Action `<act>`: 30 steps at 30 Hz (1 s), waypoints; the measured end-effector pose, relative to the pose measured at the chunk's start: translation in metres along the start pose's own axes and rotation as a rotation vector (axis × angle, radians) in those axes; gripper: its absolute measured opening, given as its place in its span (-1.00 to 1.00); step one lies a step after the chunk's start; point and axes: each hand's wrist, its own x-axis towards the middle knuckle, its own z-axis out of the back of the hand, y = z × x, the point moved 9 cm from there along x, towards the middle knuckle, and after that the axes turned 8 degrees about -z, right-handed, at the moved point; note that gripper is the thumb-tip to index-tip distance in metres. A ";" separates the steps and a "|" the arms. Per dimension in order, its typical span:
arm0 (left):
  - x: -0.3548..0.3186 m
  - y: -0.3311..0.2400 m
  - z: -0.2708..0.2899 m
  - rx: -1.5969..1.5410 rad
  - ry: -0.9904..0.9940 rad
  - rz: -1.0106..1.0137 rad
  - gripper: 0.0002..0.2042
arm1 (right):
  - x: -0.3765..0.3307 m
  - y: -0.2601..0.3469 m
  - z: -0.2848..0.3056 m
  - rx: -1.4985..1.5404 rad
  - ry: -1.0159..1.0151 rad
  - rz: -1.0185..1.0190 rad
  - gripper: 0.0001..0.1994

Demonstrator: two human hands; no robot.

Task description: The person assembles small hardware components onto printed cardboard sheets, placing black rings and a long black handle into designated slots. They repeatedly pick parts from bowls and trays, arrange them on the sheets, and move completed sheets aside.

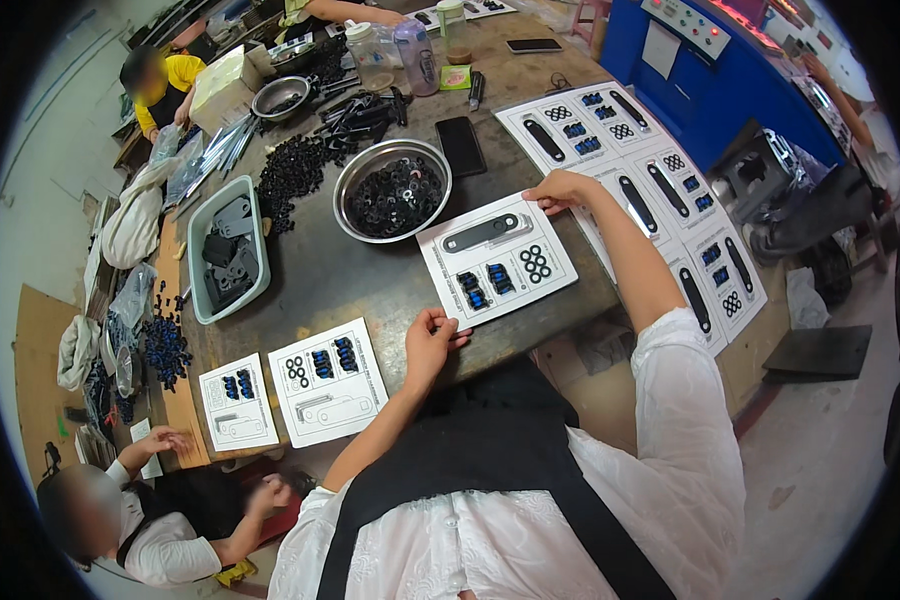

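Observation:
A white card is held over the table edge in front of me, its surface bearing a long dark grey arm-shaped part, blue-and-black bolts and several black rings. My left hand is closed on its near left corner, and my right hand pinches the far right corner. Just beyond the card stands a steel bowl of black rings. To my left, two similar cards lie at the table edge, a larger one and a smaller one, both carrying bolts.
Several filled cards lie in rows at right. A plastic tray of dark flat parts, black small-part piles, a phone and bottles share the table. A co-worker sits at lower left. A blue machine stands behind.

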 end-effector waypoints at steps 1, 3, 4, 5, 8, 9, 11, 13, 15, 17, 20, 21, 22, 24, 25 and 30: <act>0.000 -0.001 0.000 0.001 -0.002 -0.001 -0.85 | 0.000 0.000 0.000 0.004 -0.008 -0.002 -0.66; 0.001 -0.002 0.000 0.011 0.004 -0.013 -0.84 | 0.003 0.000 0.000 0.014 -0.020 -0.011 -0.66; 0.002 0.000 0.001 0.021 0.013 -0.023 -0.83 | 0.004 -0.003 0.001 0.020 -0.023 -0.018 -0.67; 0.003 0.000 0.001 0.031 0.019 -0.034 -0.82 | 0.005 -0.005 0.002 0.025 -0.026 -0.025 -0.67; 0.000 -0.006 0.003 0.064 0.002 -0.061 -0.78 | 0.004 -0.010 0.000 0.068 -0.030 -0.023 -0.69; -0.002 -0.005 0.002 0.068 0.009 -0.070 -0.77 | 0.003 -0.011 0.000 0.101 -0.023 -0.002 -0.70; -0.005 -0.006 0.008 0.084 -0.009 -0.094 -0.75 | 0.002 -0.014 0.002 0.154 -0.020 0.031 -0.70; -0.007 -0.009 0.007 0.070 0.026 -0.114 -0.73 | 0.002 -0.024 0.012 0.161 -0.075 0.036 -0.68; -0.012 -0.011 0.008 0.045 0.052 -0.128 -0.71 | -0.001 -0.032 0.020 0.086 -0.184 0.010 -0.65; -0.015 -0.006 0.018 -0.001 0.044 -0.139 -0.71 | -0.005 -0.021 0.018 -0.002 -0.280 0.025 -0.62; -0.025 -0.023 0.039 -0.071 0.068 -0.128 -0.71 | -0.019 -0.003 0.030 -0.135 -0.523 0.191 -0.58; -0.033 -0.039 0.064 -0.059 -0.009 -0.202 -0.74 | -0.035 0.014 0.027 -0.196 -0.658 0.332 -0.57; -0.043 -0.065 0.104 0.293 -0.166 -0.280 -0.77 | -0.054 0.029 0.017 -0.252 -0.793 0.474 -0.56; -0.091 -0.119 0.191 0.702 -0.693 -0.592 -0.81 | -0.122 0.064 -0.060 -0.131 -0.671 0.602 -0.56; -0.108 -0.126 0.226 0.797 -0.829 -0.602 -0.81 | -0.129 0.049 -0.099 -0.038 -0.500 0.533 -0.59; -0.152 -0.077 0.309 1.152 -0.883 -0.193 -0.79 | -0.177 0.018 -0.349 0.069 0.401 0.434 -0.66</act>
